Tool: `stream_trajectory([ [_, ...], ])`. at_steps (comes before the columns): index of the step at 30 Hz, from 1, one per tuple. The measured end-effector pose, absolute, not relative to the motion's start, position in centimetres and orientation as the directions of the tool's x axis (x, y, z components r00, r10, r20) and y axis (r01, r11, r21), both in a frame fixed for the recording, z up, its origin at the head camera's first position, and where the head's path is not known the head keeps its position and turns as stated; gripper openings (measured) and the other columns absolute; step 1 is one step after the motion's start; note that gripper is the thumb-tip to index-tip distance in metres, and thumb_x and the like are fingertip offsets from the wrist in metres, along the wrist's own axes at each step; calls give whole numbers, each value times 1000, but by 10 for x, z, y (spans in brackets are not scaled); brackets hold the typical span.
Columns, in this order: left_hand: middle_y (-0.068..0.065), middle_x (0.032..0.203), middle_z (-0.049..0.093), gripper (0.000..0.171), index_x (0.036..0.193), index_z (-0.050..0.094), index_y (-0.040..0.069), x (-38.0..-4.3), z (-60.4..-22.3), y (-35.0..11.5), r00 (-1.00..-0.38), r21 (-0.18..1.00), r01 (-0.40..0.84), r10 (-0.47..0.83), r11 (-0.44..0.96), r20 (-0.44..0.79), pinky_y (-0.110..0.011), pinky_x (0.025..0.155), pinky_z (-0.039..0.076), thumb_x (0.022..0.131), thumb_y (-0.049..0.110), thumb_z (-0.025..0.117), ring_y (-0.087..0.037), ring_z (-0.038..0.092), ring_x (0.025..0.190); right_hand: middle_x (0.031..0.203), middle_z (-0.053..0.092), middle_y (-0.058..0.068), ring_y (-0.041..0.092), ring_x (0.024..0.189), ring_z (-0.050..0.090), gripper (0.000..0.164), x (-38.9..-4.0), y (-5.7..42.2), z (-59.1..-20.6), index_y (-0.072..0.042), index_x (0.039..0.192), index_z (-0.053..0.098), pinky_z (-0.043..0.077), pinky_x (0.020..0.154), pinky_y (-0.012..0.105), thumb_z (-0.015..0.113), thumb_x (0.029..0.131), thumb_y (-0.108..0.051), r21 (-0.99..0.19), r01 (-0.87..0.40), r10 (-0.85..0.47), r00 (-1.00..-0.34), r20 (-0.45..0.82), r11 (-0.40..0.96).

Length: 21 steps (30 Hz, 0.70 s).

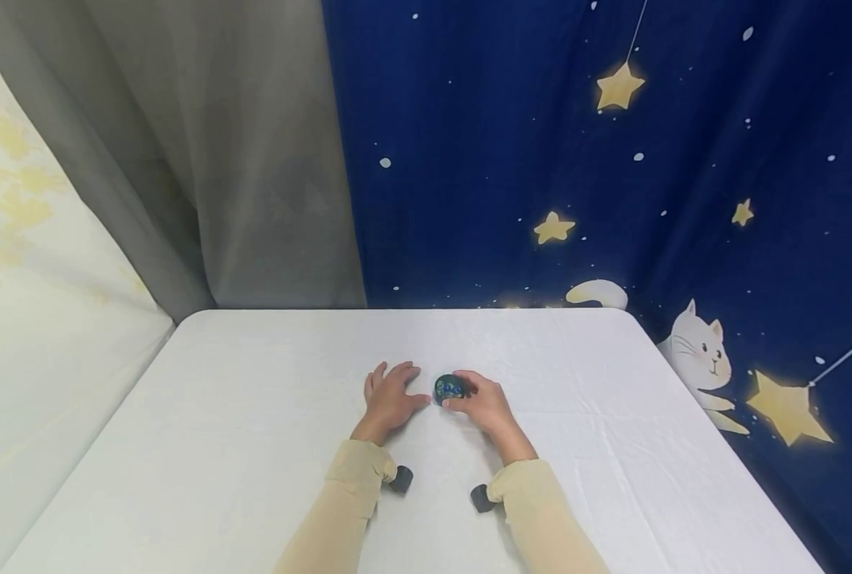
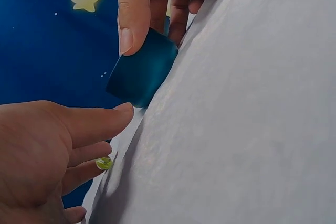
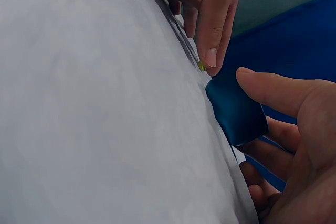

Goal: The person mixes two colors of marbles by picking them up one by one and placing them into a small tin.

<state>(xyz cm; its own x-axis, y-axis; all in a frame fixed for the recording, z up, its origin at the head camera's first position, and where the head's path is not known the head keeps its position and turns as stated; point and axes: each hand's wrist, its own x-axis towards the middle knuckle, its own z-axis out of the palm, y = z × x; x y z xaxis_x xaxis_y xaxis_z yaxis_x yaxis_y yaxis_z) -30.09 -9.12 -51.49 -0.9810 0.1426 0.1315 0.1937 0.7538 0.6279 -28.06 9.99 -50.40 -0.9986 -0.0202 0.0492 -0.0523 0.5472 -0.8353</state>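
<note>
My right hand (image 1: pixel 484 402) grips a small dark teal cup (image 2: pixel 144 72), thumb on the near side and fingers round the far side. Seen from above in the head view, green and blue marble-like balls show within its round rim. The cup stands upright, close on the white cloth. Just left of it my left hand (image 1: pixel 391 399) is spread low over the table, its thumb extended toward the cup. A yellow-green glass marble (image 2: pixel 104 163) appears at the left fingertips in the left wrist view; the hand hides it from above.
A white cloth covers the table (image 1: pixel 253 478), which has rounded far corners. Behind it hang a grey curtain (image 1: pixel 275 159) and a navy curtain (image 1: pixel 483 159) printed with stars and a cat. Dark wrist cameras (image 1: pixel 401 479) stick out from both cream sleeves (image 1: pixel 357 470).
</note>
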Motion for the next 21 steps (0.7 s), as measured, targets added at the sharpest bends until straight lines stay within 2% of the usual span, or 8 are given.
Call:
stream_trajectory([
  [9, -8, 140, 52, 54, 128, 63, 11, -297, -513, -88, -984, 642, 166, 86, 748, 154, -54, 110, 12, 80, 28, 79, -38, 29, 135, 130, 60, 13, 36, 121, 53, 57, -277, 102, -504, -11, 129, 61, 40, 100, 51, 82, 76, -18, -841, -51, -25, -999, 44, 539],
  [16, -6, 134, 57, 48, 125, 65, 15, -299, -510, -87, -981, 683, 143, 12, 716, 193, -53, 104, 24, 80, 24, 79, -35, 37, 127, 129, 61, 13, 37, 121, 54, 57, -276, 103, -502, -10, 128, 62, 40, 100, 51, 82, 75, -18, -848, -59, -30, -998, 50, 527],
  [21, -7, 128, 60, 46, 124, 66, 17, -300, -509, -86, -976, 695, 132, -28, 706, 214, -53, 101, 28, 81, 23, 79, -34, 41, 122, 130, 60, 13, 36, 122, 53, 58, -275, 102, -501, -10, 129, 61, 39, 100, 52, 82, 76, -18, -846, -50, -30, -999, 41, 531],
])
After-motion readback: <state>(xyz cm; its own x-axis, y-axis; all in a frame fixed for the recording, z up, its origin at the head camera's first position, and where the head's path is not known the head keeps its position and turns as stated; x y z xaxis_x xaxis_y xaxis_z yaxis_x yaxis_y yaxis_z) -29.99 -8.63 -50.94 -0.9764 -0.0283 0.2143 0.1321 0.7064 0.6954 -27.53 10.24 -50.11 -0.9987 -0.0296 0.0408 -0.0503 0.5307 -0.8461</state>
